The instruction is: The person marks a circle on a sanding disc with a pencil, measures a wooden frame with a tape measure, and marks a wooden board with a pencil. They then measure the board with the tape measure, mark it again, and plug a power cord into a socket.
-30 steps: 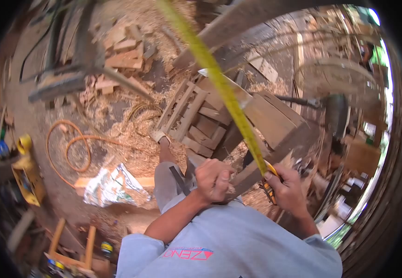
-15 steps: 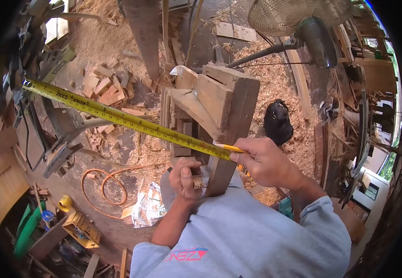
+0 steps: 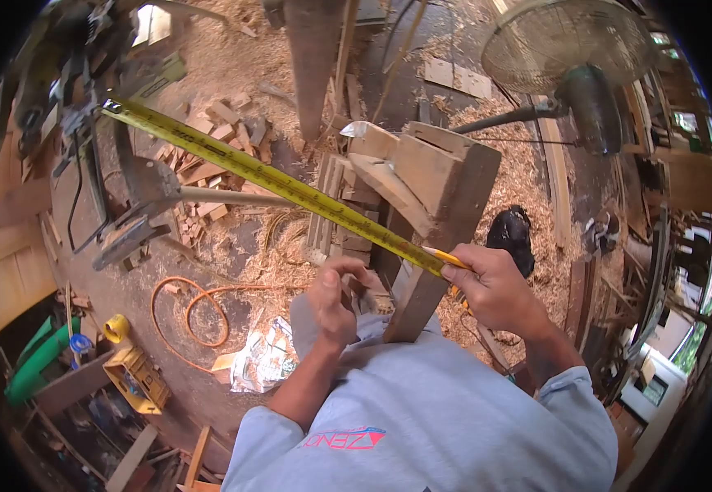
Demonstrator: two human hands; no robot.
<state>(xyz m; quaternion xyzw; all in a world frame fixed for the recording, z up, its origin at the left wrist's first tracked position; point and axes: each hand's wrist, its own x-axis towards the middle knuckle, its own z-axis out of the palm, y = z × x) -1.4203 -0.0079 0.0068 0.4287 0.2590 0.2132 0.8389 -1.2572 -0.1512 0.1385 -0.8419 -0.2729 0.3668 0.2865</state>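
My right hand (image 3: 495,283) is closed on a yellow tape measure (image 3: 290,190) and a yellow pencil (image 3: 448,257). The pulled-out blade runs up and left from my fingers, its metal hook end in the air near the left side. Below the blade my left hand (image 3: 335,303) is open, thumb raised and fingers curving loosely beside the end of a small wooden piece (image 3: 376,302). Between the hands and in front of my body stands a thick wooden beam (image 3: 454,221), with an angled wooden piece (image 3: 393,189) against its left side; the blade passes over both.
A standing fan (image 3: 590,102) is at the upper right, with wood shavings around it. Wood offcuts (image 3: 225,135) lie heaped on the floor to the left. An orange hose (image 3: 155,307) coils near a foil-like sheet (image 3: 266,357) and a yellow crate (image 3: 137,381).
My left hand has loosened from a fist and its fingers have come apart. The tape blade tilts more steeply down to the right. The whole view has shifted, placing the scene further right.
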